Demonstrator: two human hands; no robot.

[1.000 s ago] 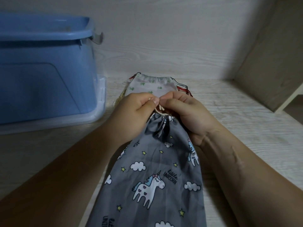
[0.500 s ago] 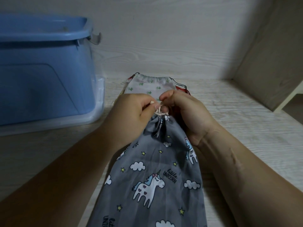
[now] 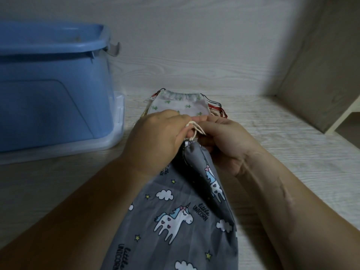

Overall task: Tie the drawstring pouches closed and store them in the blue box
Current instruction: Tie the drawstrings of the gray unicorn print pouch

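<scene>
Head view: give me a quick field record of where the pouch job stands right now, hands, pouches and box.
left hand: pinching the cream cotton drawstring at the pouch neck
right hand: pinching the same cord from the other side
grey unicorn-print fabric pouch: neck gathered shut, body lying toward the camera on the pale wood-grain surface
knot: cannot tell whether finished
white cactus-print fabric pouch: lying flat beyond the hands, on top of a red-trimmed pouch
blue plastic storage box: left of the pouches, contents not visible
</scene>
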